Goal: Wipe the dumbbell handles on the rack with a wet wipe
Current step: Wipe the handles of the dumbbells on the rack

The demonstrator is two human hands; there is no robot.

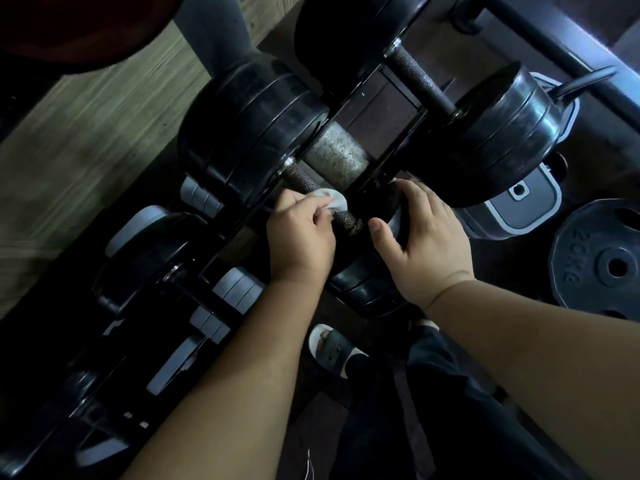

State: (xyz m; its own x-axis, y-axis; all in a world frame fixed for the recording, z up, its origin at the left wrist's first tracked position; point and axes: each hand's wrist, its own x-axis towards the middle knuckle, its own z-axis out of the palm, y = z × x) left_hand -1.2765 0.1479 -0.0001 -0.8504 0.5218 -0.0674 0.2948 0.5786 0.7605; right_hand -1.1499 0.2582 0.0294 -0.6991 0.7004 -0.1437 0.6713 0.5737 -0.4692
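Handle (344, 219) wears the wipe (334, 199) your left hand (299, 237) pinches; your right hand (422, 237) grips the weight (375, 202), probably steadying it

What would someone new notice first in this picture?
The two hands at centre draw the eye. The left hand pinches a white wipe against a dumbbell handle, while the right hand holds that dumbbell's head. Above them lies a big black dumbbell, and a plate marked 20KG sits at the right edge.
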